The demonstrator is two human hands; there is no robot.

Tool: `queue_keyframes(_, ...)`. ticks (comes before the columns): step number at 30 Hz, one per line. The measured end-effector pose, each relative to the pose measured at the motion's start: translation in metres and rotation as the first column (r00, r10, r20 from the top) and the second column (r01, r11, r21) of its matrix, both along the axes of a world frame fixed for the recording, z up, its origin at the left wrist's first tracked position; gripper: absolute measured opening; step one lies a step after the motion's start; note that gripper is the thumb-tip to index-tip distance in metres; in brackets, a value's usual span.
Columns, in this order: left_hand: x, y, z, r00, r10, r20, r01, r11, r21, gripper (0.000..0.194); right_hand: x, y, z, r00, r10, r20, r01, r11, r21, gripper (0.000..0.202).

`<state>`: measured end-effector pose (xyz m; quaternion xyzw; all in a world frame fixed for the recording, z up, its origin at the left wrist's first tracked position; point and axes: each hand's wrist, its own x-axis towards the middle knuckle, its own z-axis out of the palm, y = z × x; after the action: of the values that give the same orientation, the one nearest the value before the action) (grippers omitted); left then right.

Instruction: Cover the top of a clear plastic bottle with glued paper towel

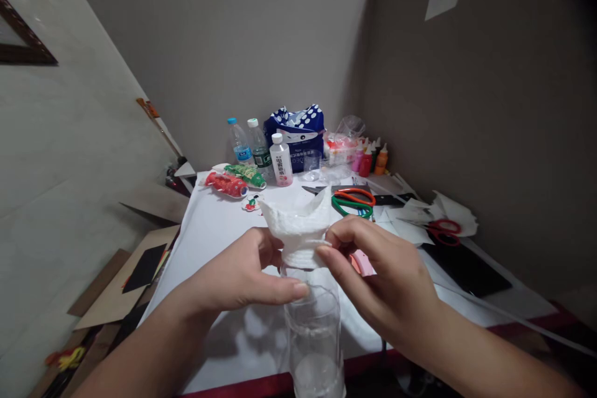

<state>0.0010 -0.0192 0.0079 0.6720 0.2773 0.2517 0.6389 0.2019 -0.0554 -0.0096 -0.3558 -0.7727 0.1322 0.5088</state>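
Note:
A clear plastic bottle stands upright in front of me, over the table's near edge. Around its top sits a piece of white, soft-looking cloth or tissue with pointed corners flaring upward. Several turns of white cord circle the cloth. My left hand grips the upper part of the bottle, thumb across the front and the other fingers partly hidden behind. Thumb and forefinger of my right hand pinch the cord's strand at the right side of the wrap. A pink round object shows partly behind my right hand.
On the white-covered table are fish-shaped red and green items, drink bottles, a blue bag and paint bottles. Orange-green scissors, a knife, red scissors and a black sheet lie rightward.

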Motion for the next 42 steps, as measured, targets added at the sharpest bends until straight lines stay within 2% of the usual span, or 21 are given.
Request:
queue_keyframes(8, 0.0, 0.002, -0.002, 0.998, 0.025, -0.063, -0.025, 1.0, -0.001, 0.047, 0.001, 0.006, -0.004, 0.998, -0.056, -0.021, 0.056, 0.998, -0.011, 0.012)
queue_keyframes(15, -0.001, 0.005, -0.007, 0.994, 0.051, -0.093, -0.044, 0.996, 0.076, 0.045, 0.001, 0.008, -0.006, 0.995, -0.087, -0.055, 0.084, 0.995, -0.05, 0.012)
queue_keyframes(19, 0.0, 0.007, -0.008, 0.995, 0.046, -0.088, -0.04, 0.997, 0.066, 0.052, 0.001, 0.011, -0.008, 0.991, -0.106, -0.084, 0.1, 0.992, -0.079, 0.014)
queue_keyframes(22, 0.004, 0.008, -0.01, 0.991, 0.082, -0.103, -0.076, 0.995, 0.066, 0.052, 0.001, 0.014, -0.008, 0.988, -0.111, -0.104, 0.094, 0.984, -0.154, 0.017)
queue_keyframes(27, 0.012, 0.007, -0.013, 0.995, 0.094, -0.026, -0.094, 0.995, -0.034, 0.044, 0.0, 0.021, -0.008, 0.98, -0.081, -0.181, 0.016, 0.941, -0.338, 0.021)
queue_keyframes(33, 0.011, 0.002, -0.009, 0.997, 0.054, 0.049, -0.052, 0.998, -0.035, 0.057, 0.003, 0.029, -0.021, 0.957, -0.079, -0.279, -0.056, 0.893, -0.446, 0.015)
queue_keyframes(35, 0.01, 0.002, -0.008, 0.997, 0.044, 0.06, -0.041, 0.998, -0.045, 0.056, 0.006, 0.027, -0.022, 0.925, -0.084, -0.369, -0.09, 0.899, -0.43, 0.016)
queue_keyframes(38, 0.01, 0.003, -0.009, 0.996, 0.044, 0.071, -0.041, 0.998, -0.047, 0.054, 0.007, 0.018, -0.018, 0.851, -0.06, -0.521, -0.116, 0.947, -0.299, 0.015)
queue_keyframes(40, 0.01, 0.004, -0.009, 0.996, 0.035, 0.077, -0.031, 0.998, -0.052, 0.054, 0.004, 0.013, -0.014, 0.854, -0.026, -0.52, -0.11, 0.967, -0.229, 0.026)
queue_keyframes(42, 0.011, 0.002, -0.007, 0.995, 0.018, 0.094, -0.014, 0.999, -0.048, 0.055, -0.002, 0.01, -0.01, 0.904, -0.019, -0.427, -0.068, 0.98, -0.188, 0.041)
